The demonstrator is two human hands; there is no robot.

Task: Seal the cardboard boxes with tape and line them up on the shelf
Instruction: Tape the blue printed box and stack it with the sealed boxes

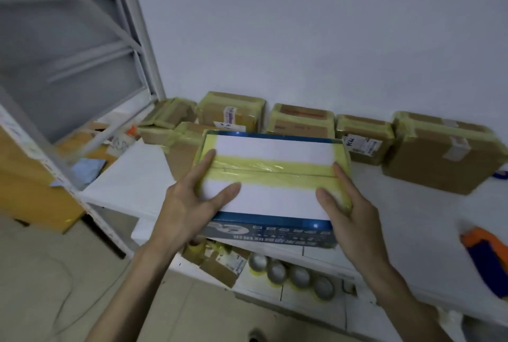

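A white and blue box (275,146), sealed with yellowish tape across its top and both ends, is held between my hands above the front of the white shelf (129,176). My left hand (192,204) grips its left end, thumb on the top face, fingers along the side. My right hand (346,204) grips the right end the same way. Behind it, several brown taped cardboard boxes (299,120) stand in a row against the wall, with one more (182,149) just in front of them at the left.
An orange and blue tape dispenser (486,256) lies at the shelf's right edge. Several tape rolls (299,277) and small boxes (222,262) sit on the lower shelf. A grey metal rack (82,47) stands at the left, with yellow cartons (30,190) beneath.
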